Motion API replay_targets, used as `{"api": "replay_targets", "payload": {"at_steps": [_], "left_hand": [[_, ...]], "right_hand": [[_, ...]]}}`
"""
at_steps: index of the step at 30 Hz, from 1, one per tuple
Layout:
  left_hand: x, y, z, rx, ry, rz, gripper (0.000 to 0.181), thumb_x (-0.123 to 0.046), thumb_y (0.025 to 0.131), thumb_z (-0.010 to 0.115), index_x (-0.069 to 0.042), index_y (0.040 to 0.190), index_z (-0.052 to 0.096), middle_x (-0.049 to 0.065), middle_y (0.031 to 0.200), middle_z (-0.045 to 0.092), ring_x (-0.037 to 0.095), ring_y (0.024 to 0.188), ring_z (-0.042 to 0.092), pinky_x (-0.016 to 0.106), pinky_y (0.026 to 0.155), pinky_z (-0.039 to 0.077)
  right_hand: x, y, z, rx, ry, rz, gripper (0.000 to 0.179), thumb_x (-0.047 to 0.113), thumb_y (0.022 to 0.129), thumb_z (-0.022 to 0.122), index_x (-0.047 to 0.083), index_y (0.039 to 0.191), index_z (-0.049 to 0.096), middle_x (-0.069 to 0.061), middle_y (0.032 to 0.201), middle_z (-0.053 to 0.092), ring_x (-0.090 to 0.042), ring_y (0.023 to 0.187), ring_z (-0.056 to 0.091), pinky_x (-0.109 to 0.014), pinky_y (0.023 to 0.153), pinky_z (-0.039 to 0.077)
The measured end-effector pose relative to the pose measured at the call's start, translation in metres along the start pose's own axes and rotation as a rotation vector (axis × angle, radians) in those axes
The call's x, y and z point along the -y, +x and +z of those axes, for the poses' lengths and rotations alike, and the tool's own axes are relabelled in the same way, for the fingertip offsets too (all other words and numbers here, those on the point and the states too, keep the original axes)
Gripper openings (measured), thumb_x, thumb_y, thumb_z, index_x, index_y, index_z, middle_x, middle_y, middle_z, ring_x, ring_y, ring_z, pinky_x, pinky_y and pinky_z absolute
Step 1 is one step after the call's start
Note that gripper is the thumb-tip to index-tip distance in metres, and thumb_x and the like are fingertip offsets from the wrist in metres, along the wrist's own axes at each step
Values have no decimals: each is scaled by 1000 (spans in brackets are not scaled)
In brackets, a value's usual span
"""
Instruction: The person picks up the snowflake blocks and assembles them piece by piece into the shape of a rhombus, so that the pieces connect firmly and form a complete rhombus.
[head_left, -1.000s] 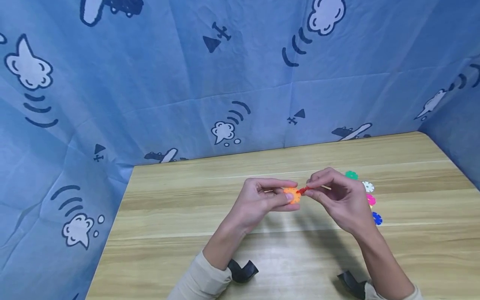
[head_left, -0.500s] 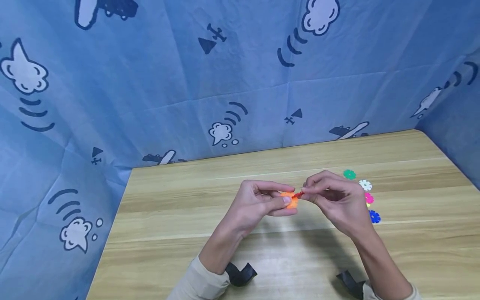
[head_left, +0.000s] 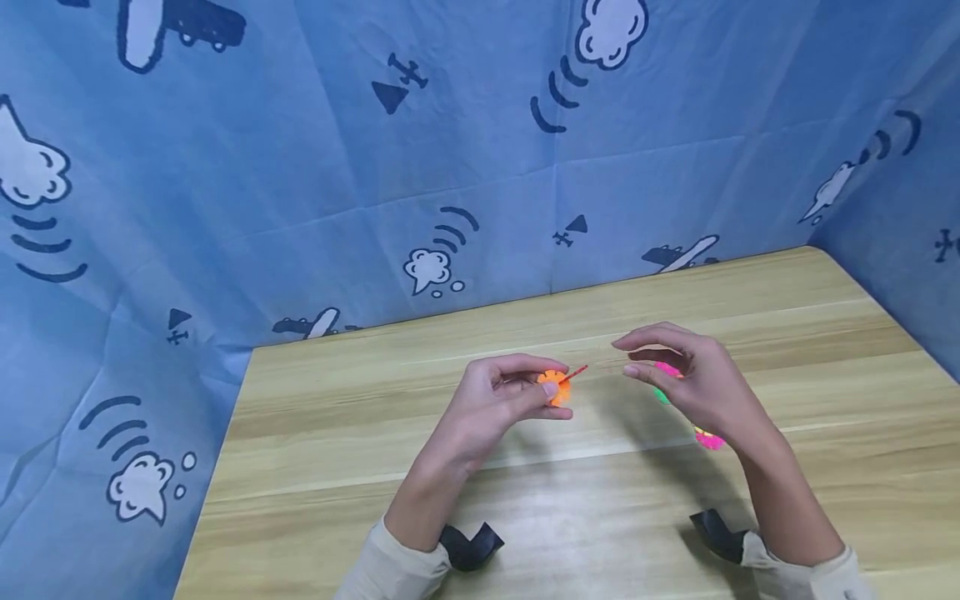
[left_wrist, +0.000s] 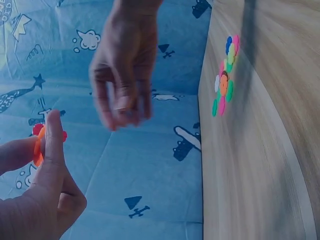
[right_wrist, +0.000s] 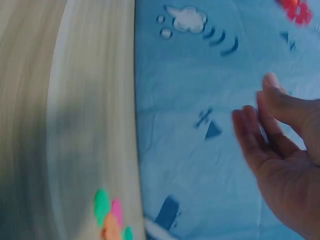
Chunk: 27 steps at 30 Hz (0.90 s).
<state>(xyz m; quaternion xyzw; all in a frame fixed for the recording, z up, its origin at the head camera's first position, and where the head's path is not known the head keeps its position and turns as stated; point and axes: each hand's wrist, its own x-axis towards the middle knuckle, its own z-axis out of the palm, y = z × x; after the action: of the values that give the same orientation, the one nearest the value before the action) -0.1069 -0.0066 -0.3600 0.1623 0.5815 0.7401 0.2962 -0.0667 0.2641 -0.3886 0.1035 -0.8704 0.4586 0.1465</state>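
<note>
My left hand [head_left: 487, 408] pinches an orange notched plastic disc [head_left: 561, 396] between thumb and fingers, above the table. A red notched disc [head_left: 576, 373] is slotted into its edge and sticks out edge-on to the upper right. In the right wrist view the red disc [right_wrist: 300, 14] shows its face at the top corner. My right hand [head_left: 701, 379] is off to the right, apart from both discs. Its thumb and fingers are spread with nothing between them. Below it, pink [head_left: 667, 368] and green [head_left: 661, 397] discs lie on the table, partly hidden by the hand.
More loose notched discs, such as a blue one [left_wrist: 228, 45] and a white one [left_wrist: 217, 83], lie on the wooden table [head_left: 337, 450] in the left wrist view. A blue patterned cloth [head_left: 322, 183] hangs behind. Black straps [head_left: 471, 547] stick out at both wrists.
My right hand has let go of the red disc and moved away to the right, fingers parting. The red disc stays in the orange one, held by my left hand. The view has shifted slightly.
</note>
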Motion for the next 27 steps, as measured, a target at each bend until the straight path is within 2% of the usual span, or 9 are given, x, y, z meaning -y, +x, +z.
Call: {"api": "replay_targets", "payload": {"at_steps": [4,6,8,11,14,17,19,23,27], "left_hand": [[-1,-2,0,-3,31,8,31,3,101,62,10,131,66,8,108,69,17,78,79,40,103,64],[-1,-3,0,-18,52,7,29,1,101,62,7,130,66,8,105,69,17,76,78,37,102,64],[-2,-4,1,-25,61,12,28,1,103,60,6,130,65,8,106,67,15,75,75,34,97,66],[-3,-4,1,-17,44,29,26,2,103,59,8,129,61,15,116,70,15,78,71,31,84,67],[-3,-4,2,-4,20,43,22,3,104,58,7,126,57,25,130,71,16,81,69,30,77,67],[-3,-4,1,3,14,48,21,4,104,58,6,125,55,31,134,69,17,78,67,29,73,66],[-3,-5,1,6,24,43,23,4,104,57,5,127,55,30,134,69,16,76,68,27,70,64],[-3,-4,0,28,52,23,36,4,103,57,3,139,56,28,134,67,15,75,68,24,67,62],[-2,-4,0,59,70,19,42,3,103,59,1,145,58,29,136,64,14,75,68,23,67,60]], "right_hand": [[-23,0,-12,89,-174,65,42,-3,86,86,7,125,77,-16,124,76,-23,113,75,1,89,48],[-32,-1,-17,144,-219,127,42,0,88,85,5,128,75,-21,129,74,-39,113,74,-3,84,51],[-40,-2,-21,206,-225,202,41,1,91,83,3,131,73,-26,134,70,-45,112,74,-11,80,56],[-50,-3,-26,283,-240,288,40,1,93,81,-1,132,71,-34,137,64,-52,107,75,-31,75,68],[-58,-5,-27,326,-302,312,41,1,91,82,-4,130,70,-38,137,63,-58,113,71,-51,86,68],[-64,-6,-25,352,-355,320,40,-2,89,83,-6,127,71,-36,132,67,-59,120,65,-66,96,60],[-68,-6,-24,362,-375,322,38,-5,87,83,-7,124,72,-34,128,69,-58,121,63,-69,98,57],[-74,-6,-25,374,-380,369,37,-13,83,82,-11,118,71,-32,116,71,-50,108,67,-66,94,60],[-79,-7,-25,365,-380,394,33,-12,82,84,-11,112,71,-26,105,71,-38,93,67,-60,86,64]]}}
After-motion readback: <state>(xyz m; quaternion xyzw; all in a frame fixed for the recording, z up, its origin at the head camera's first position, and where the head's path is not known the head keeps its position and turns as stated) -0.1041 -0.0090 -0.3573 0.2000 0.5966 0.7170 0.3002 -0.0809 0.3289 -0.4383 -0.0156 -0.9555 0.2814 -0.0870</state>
